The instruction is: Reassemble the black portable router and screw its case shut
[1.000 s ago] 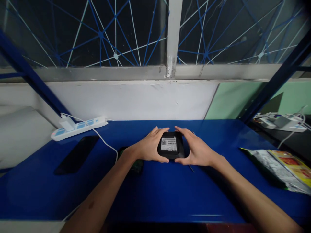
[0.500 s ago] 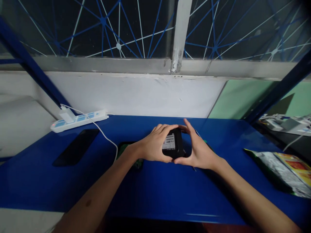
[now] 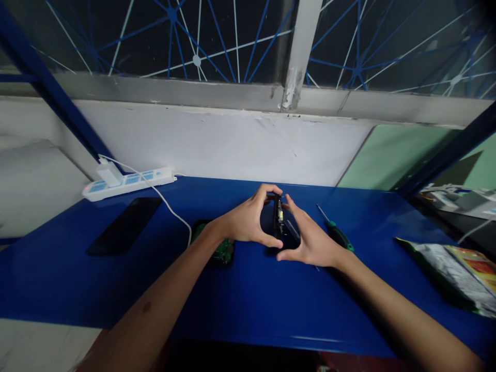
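Observation:
Between my hands a thin black electronic part (image 3: 277,214) stands on edge, with small components, one pale yellow, on its right side. My left hand (image 3: 250,219) grips it by its top and bottom edges, fingers above and thumb below. My right hand (image 3: 313,235) is curved beside it, with thumb and fingers apart; whether a fingertip touches the part is unclear. A dark, shiny-edged piece (image 3: 292,231) shows inside the curve of my right hand, partly hidden. A black tray-like housing with a green circuit board (image 3: 223,251) lies under my left forearm.
A green-and-black screwdriver (image 3: 338,235) lies right of my right hand. To the left are a black phone-like slab (image 3: 124,226) and a white power strip (image 3: 149,178) with a plug and cable. A snack-like foil packet (image 3: 445,271) lies right on the blue table (image 3: 248,305).
The black part has turned from showing its labelled face to edge-on, exposing components. My right hand has loosened around it. The view has shifted slightly, and the screwdriver shows more fully.

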{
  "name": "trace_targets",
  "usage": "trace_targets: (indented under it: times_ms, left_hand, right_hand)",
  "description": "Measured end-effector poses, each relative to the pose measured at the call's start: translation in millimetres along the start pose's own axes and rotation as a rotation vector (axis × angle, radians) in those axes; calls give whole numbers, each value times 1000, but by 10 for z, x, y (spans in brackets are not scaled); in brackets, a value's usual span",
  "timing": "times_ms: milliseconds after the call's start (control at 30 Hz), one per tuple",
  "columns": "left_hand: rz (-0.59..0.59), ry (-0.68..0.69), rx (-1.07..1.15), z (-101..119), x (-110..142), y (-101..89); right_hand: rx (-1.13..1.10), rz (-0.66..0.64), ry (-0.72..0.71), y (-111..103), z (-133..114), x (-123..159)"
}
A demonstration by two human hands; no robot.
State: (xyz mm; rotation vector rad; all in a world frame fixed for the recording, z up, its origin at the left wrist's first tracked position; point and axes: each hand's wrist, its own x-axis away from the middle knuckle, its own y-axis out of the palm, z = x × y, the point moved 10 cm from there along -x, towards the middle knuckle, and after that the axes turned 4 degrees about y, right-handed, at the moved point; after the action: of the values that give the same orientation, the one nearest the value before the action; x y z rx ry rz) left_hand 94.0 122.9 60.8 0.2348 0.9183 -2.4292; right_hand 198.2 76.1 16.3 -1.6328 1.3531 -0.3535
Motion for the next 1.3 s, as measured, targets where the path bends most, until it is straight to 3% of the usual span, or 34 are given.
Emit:
trace_targets:
  times_ms: [233, 633, 833, 1300]
  left_hand:
    - [-12, -19, 9, -144, 13, -30]
    - [-32, -228, -238, -345, 71, -333]
    - [-65, -288, -364, -452, 94, -360]
    - [-83, -237, -433, -514, 80, -308]
  right_hand:
    - [-55, 50, 64, 22, 104, -20]
    - [-23, 122, 311, 3, 208, -86]
    - [40, 140, 325, -40, 214, -104]
    - [139, 178, 203, -128, 148, -123]
